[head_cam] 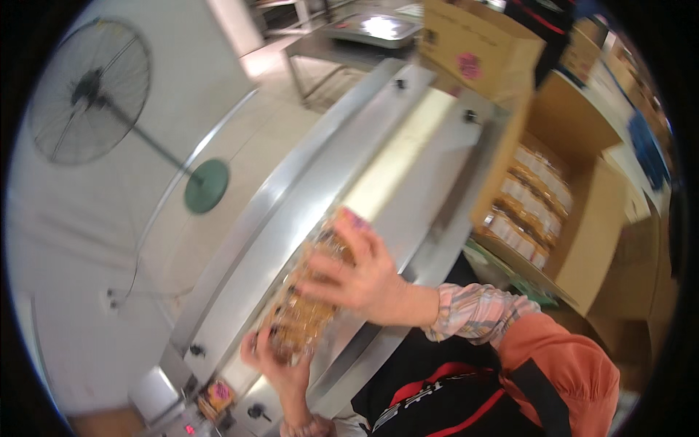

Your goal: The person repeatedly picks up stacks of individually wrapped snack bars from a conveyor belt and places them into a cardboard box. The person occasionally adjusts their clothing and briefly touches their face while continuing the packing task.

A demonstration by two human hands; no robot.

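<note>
A row of small, clear-wrapped packs with amber-brown contents (311,311) lies along the conveyor belt (404,147), between my two hands. My right hand (366,267) reaches over its far part, fingers spread and bent against the packs. At the near end, my left hand (278,366) cups the last packs with curled fingers. The pack at the far end shows a pink label (355,218). Blur and glare on the wrapping hide where one pack meets the other. Farther down the belt, a single pack with a pink label (219,394) sits beside the machine's red display (189,430).
Steel guards (262,229) with black knobs (197,350) flank the belt. On the right, an open cardboard box (587,229) holds rows of similar packs (527,205). Another carton (475,49) stands at the belt's far end. A standing fan (90,93) is by the wall.
</note>
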